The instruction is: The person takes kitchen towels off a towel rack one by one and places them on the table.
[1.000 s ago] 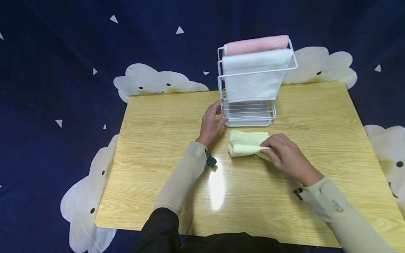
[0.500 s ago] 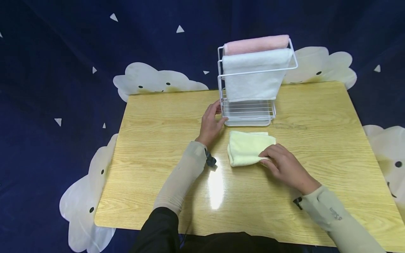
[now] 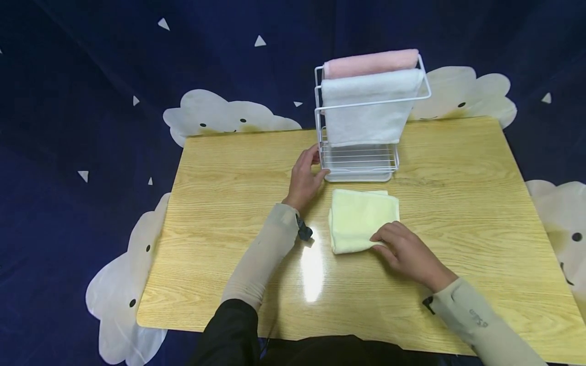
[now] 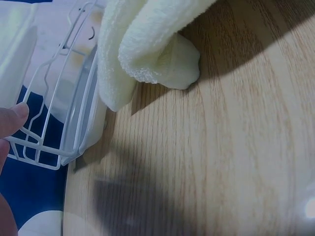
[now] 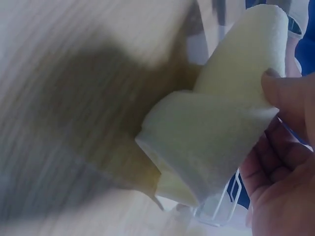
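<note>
In the head view a pale yellow towel (image 3: 363, 221) lies folded on the table, in front of a white wire towel rack (image 3: 373, 105). My right hand (image 3: 405, 252) pinches the towel's near edge between thumb and fingers. From the right wrist, the yellow towel (image 5: 206, 132) looks lifted and curved at that pinched edge. My left hand (image 3: 305, 177) holds the rack's lower left corner, its thumb at the front. Only part of that hand shows in the left wrist view, with the thumb (image 4: 15, 118) against the wire.
A white towel (image 3: 366, 114) and a pink towel (image 3: 371, 64) hang over the rack's upper bars. Below them sits a grey-white tray (image 3: 359, 178). The wooden table (image 3: 220, 203) ends at a dark blue cloth (image 3: 91, 51) with cloud shapes.
My right hand has drawn the yellow towel's near edge towards me, so the rolled layer now lies flatter and wider. My left hand has stayed on the rack.
</note>
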`<state>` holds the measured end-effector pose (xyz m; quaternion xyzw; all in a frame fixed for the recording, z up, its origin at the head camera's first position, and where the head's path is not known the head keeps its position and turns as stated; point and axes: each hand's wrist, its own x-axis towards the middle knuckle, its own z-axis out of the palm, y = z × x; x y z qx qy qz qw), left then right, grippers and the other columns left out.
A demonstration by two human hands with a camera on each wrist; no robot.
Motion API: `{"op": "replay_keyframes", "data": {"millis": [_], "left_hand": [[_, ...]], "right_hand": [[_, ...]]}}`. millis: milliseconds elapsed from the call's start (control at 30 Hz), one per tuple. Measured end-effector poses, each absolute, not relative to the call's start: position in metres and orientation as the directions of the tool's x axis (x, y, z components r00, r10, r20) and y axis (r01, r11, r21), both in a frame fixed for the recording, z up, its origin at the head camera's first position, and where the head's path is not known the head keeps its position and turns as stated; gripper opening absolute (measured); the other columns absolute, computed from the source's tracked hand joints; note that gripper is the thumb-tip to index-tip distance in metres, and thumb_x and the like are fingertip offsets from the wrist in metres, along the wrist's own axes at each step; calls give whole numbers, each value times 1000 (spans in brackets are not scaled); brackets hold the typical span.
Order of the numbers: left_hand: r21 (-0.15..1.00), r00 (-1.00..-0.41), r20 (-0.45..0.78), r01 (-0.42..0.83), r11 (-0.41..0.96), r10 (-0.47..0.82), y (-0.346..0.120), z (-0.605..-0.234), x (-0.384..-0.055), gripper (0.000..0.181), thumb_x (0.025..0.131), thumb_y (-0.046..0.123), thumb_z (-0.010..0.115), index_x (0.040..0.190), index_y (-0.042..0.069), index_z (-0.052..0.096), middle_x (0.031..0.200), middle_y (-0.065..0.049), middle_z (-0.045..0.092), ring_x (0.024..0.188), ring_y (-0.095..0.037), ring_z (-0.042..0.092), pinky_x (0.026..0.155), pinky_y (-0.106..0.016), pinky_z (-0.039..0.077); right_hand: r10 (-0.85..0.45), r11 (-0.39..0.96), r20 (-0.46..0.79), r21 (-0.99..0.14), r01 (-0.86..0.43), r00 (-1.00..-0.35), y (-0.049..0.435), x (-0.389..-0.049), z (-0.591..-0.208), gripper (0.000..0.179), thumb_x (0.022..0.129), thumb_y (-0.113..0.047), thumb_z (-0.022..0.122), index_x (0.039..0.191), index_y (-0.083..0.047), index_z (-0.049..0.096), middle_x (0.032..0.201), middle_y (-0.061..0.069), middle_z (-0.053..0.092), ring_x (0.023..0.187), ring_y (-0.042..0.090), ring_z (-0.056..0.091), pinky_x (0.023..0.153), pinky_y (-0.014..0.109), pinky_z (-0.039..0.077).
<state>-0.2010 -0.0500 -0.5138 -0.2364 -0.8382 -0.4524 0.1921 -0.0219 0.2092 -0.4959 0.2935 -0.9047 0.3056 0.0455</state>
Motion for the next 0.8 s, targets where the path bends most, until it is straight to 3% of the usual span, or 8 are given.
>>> {"op": "replay_keyframes", "data": {"millis": [533,800], "left_hand": [[670,-804,549,587,454,230,-50,-516,-203,66,78,-8,81,136,-4,49,111,-25,61,97,-32,63,93,-20,50],[667,-809,544,579,469,225,-51,-516,-203,67,78,-7,82,137,-3,50,111,-22,61,98,-26,63,93,-18,50]], "right_hand": [[-567,701,90,-469,-537,-819,199,-8,-512,11,86,-15,80,95,-13,75,93,-6,65,93,15,61,79,36,57],[-570,707,111,-438,-555,-814,197,-6,-515,11,85,-14,81,94,-13,75,92,-6,64,90,14,60,76,35,57]]}}
